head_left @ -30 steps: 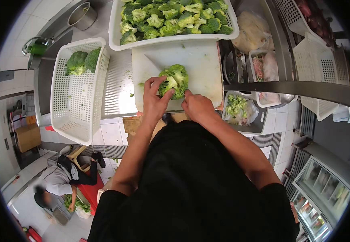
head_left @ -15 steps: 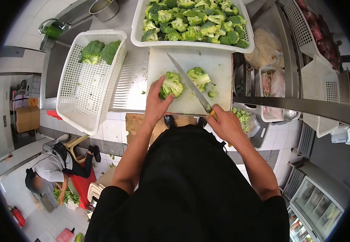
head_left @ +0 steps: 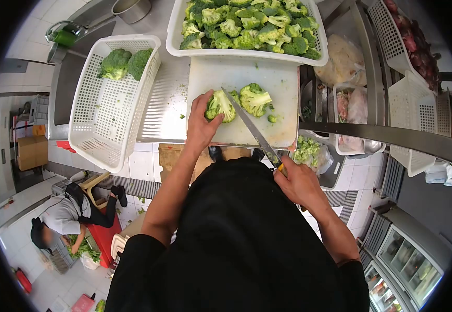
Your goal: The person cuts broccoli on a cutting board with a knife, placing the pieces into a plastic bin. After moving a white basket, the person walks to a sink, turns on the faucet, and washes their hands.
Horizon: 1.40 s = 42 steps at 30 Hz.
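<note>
On the white cutting board (head_left: 200, 73), my left hand (head_left: 202, 125) grips a broccoli piece (head_left: 219, 106) at its left side. My right hand (head_left: 300, 183) is closed round the yellow handle of a long knife (head_left: 257, 134). The blade slants up and left, its tip at the right edge of the held piece. A second broccoli piece (head_left: 254, 100) lies to the right of the blade, cut side showing, with a small floret (head_left: 272, 118) below it. Left of the board, a white basket (head_left: 83, 117) holds two broccoli heads (head_left: 115, 64).
A white basket (head_left: 246, 53) full of cut florets stands behind the board. A metal pot (head_left: 131, 10) is at the upper left. Shelving with food trays (head_left: 351, 117) is at the right. Another person (head_left: 62, 216) sits at the lower left, handling greens.
My right hand and the knife have moved down and slightly right, drawing the blade back towards me. My left hand stays on the broccoli piece.
</note>
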Available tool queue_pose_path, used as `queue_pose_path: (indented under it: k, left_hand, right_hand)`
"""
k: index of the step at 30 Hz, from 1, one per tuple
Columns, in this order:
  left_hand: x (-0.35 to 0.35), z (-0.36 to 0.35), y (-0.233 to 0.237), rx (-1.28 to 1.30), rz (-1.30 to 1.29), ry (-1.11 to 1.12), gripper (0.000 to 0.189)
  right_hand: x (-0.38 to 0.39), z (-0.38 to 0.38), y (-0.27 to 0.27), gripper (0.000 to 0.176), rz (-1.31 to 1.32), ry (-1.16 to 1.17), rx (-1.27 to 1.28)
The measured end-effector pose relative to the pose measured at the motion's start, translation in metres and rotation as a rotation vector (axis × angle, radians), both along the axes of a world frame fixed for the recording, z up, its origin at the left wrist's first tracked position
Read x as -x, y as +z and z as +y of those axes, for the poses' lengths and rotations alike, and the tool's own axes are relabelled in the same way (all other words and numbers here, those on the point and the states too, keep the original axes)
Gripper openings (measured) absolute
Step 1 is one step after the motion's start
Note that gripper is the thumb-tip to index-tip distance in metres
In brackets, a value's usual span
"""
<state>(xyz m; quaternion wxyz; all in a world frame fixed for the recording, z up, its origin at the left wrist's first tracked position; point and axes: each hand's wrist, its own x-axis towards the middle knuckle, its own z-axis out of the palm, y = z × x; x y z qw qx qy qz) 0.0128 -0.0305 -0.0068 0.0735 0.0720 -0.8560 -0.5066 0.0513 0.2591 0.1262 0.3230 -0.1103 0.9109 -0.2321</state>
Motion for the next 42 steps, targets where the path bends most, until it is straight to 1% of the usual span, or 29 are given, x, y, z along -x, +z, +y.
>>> queue_pose_path:
  k: [4,12,14,17,21,25,26,28,31,33,34,35,37,38,39,40,41,42]
  left_hand:
    - [0.0,-0.001,-0.004,-0.037,-0.015,0.018,0.071]
    - [0.001,0.001,-0.001,0.026,-0.064,0.053,0.071]
    - [0.002,-0.001,-0.002,0.025,-0.076,0.048,0.07]
    - [0.004,-0.001,0.0,-0.008,-0.104,0.032,0.071]
    - [0.005,-0.001,0.001,-0.034,-0.097,0.015,0.07]
    - [0.004,0.0,-0.006,-0.005,-0.086,0.031,0.071]
    - [0.004,0.001,-0.006,-0.008,-0.083,0.027,0.071]
    - [0.001,-0.001,-0.003,0.0,-0.076,0.023,0.071]
    - [0.002,-0.008,0.009,0.05,-0.04,-0.029,0.07]
    - [-0.002,-0.018,0.019,0.166,0.126,-0.113,0.073]
    - [-0.003,-0.024,0.019,0.266,0.136,-0.126,0.073]
    - [-0.003,-0.029,0.018,0.27,0.137,-0.126,0.073]
    - [-0.003,-0.036,0.011,0.391,0.098,-0.189,0.072]
    - [-0.003,-0.036,0.009,0.394,0.101,-0.191,0.072]
    - [-0.003,-0.035,0.009,0.338,0.051,-0.165,0.071]
    - [-0.004,-0.035,0.009,0.281,0.0,-0.14,0.07]
    - [-0.004,-0.034,0.009,0.284,0.0,-0.143,0.07]
    - [-0.001,-0.03,0.016,0.258,-0.106,-0.119,0.068]
  right_hand:
    - [0.003,-0.001,-0.001,0.028,-0.01,0.019,-0.004]
    - [0.009,-0.006,0.003,0.027,-0.018,0.055,-0.022]
    - [0.011,-0.011,0.003,0.028,0.035,0.084,-0.009]
    - [0.026,-0.034,0.001,0.029,0.007,0.081,-0.002]
    - [0.052,-0.067,-0.041,0.03,0.043,0.126,0.029]
    - [0.054,-0.099,-0.095,0.032,0.031,0.04,0.058]
    - [0.053,-0.101,-0.103,0.033,0.009,0.001,0.062]
    - [0.055,-0.101,-0.102,0.033,0.02,0.0,0.067]
    - [0.059,-0.086,-0.094,0.031,0.063,-0.009,0.089]
    - [0.055,-0.066,-0.085,0.03,0.083,-0.003,0.106]
    - [0.048,-0.054,-0.079,0.028,0.099,-0.016,0.102]
    - [0.042,-0.041,-0.075,0.027,0.119,-0.026,0.098]
    - [0.021,-0.014,-0.068,0.027,0.127,-0.023,0.113]
    - [0.012,-0.002,-0.065,0.026,0.133,-0.023,0.123]
    - [0.005,0.007,-0.062,0.026,0.135,-0.027,0.125]
    - [-0.001,0.015,-0.059,0.027,0.079,-0.004,0.079]
    - [-0.005,0.019,-0.058,0.027,0.022,0.018,0.032]
    - [-0.006,0.02,-0.061,0.027,0.023,0.014,0.034]
